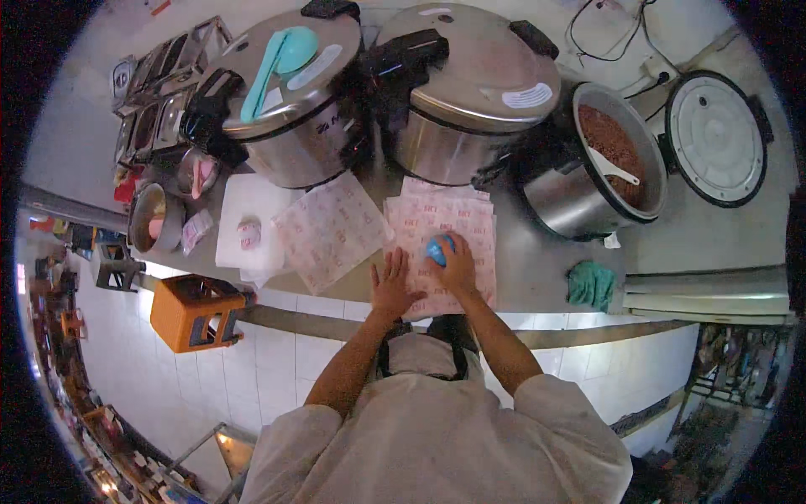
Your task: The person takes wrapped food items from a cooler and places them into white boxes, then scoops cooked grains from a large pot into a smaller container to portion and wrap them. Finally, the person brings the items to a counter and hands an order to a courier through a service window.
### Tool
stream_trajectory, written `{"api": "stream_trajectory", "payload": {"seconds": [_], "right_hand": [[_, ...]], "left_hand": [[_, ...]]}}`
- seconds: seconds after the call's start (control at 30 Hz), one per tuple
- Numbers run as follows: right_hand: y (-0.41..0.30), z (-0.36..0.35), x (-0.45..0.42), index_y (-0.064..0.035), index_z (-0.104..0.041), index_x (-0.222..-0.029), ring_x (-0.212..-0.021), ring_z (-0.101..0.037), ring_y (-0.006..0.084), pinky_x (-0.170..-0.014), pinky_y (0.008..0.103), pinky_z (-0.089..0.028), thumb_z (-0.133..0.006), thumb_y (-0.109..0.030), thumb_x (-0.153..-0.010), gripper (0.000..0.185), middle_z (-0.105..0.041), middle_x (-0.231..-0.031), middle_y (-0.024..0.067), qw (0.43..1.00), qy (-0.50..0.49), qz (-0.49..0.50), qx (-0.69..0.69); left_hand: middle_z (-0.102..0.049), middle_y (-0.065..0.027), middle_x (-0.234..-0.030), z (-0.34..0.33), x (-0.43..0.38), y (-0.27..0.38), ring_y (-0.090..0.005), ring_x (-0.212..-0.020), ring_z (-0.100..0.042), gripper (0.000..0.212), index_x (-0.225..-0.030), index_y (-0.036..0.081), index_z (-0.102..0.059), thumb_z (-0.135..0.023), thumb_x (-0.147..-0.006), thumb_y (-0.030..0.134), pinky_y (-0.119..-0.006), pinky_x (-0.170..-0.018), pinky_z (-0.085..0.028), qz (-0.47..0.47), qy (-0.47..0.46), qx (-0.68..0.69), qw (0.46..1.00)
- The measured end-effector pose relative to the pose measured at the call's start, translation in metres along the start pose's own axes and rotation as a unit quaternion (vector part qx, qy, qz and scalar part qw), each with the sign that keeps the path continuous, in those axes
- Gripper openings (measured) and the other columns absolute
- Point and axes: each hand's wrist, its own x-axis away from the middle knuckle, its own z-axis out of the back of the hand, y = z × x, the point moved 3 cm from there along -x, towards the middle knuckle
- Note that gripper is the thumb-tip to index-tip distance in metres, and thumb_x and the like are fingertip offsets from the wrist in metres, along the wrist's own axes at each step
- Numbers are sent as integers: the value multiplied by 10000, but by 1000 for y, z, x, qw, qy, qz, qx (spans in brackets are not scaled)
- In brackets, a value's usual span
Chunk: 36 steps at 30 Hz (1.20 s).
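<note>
A stack of pink printed paper sheets lies on the steel counter before me. My right hand is closed around a small blue rounded object, held on top of the stack. My left hand rests flat with spread fingers at the stack's left edge and holds nothing. Left of the stack, a single printed sheet lies turned at an angle, partly over white sheets. A small paper-wrapped bundle sits on the white sheets.
Two lidded steel cookers stand behind the papers, a turquoise ladle on the left lid. An open cooker of reddish-brown grain holds a white paddle. A green cloth lies right, metal bowls left.
</note>
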Motion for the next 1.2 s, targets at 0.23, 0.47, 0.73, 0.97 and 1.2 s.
{"api": "stream_trajectory", "payload": {"seconds": [0.23, 0.47, 0.73, 0.97, 1.2], "right_hand": [[-3, 17, -9, -84, -528, -1247, -1222, -424, 391, -1021, 466, -376, -727, -286, -771, 555, -426, -1338, 203, 998, 24, -31, -57], [-33, 96, -41, -17, -523, -1239, -1201, -469, 351, -1019, 420, -376, -745, -193, -753, 562, -512, -1258, 188, 965, 190, -18, -180], [-80, 288, -236, -8, -566, -1197, -1148, -507, 395, -971, 440, -414, -770, -291, -729, 584, -534, -1237, 212, 946, 308, 94, -41], [-88, 263, -239, 11, -564, -1191, -1137, -505, 407, -967, 460, -408, -693, -354, -812, 542, -505, -1266, 244, 921, 339, 170, 86], [-55, 72, 26, -32, -618, -1080, -1216, -481, 349, -1065, 485, -326, -637, -221, -788, 348, -558, -1245, 177, 974, -206, 78, -54]], "left_hand": [[-130, -157, -1558, 6, -4, 1, -366, -1430, -128, 1114, -1475, 15, -198, -648, -685, 660, -623, -1108, -70, -46, 36, 1, 998], [-313, -145, -1460, 12, -11, -9, -335, -1395, -209, 824, -1314, 93, -470, -765, -650, 482, -581, -1123, -95, -165, -18, 61, 984], [-499, -75, -1234, 16, -27, 2, -274, -1242, -407, 391, -968, 182, -677, -745, -668, 424, -575, -1070, -192, -147, -49, -59, 986], [-612, -2, -1002, 39, -76, -15, -230, -1038, -561, 247, -858, 179, -696, -699, -745, 399, -502, -991, -340, -160, -78, 104, 978], [-668, -115, -865, 16, -143, -24, -326, -842, -626, 297, -800, 56, -690, -655, -827, 351, -414, -777, -494, -146, -241, 281, 918]]}}
